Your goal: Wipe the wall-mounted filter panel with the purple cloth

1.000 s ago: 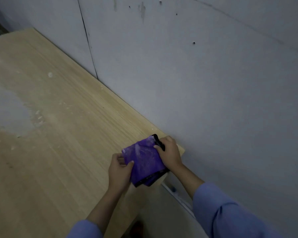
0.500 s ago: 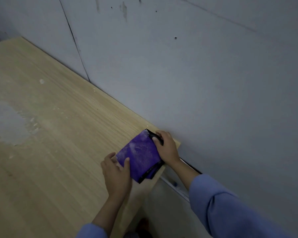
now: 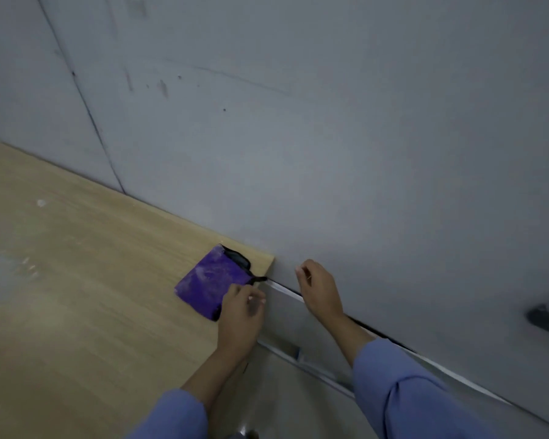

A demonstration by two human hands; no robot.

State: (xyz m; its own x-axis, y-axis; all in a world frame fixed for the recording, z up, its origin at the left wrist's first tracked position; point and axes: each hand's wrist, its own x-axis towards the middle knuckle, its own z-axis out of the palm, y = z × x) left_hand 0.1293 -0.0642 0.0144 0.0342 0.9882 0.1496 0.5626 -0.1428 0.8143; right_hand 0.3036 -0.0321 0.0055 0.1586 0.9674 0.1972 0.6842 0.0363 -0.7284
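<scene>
Folded purple cloth (image 3: 210, 284) flat on the wooden surface (image 3: 76, 280), near its far corner by the wall (image 3: 330, 153). Soft, light, limp, dusty; likely best pinched at the near folded edge, all layers together. Left hand (image 3: 240, 315) resting on that edge, fingers curled, grip unclear. Right hand (image 3: 319, 289) empty against the wall, fingers loosely bent.

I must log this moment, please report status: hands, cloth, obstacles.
Left hand at purple cloth, grip unclear. Right hand empty, by grey wall. Cloth on wooden table. No obstacle seen.
</scene>
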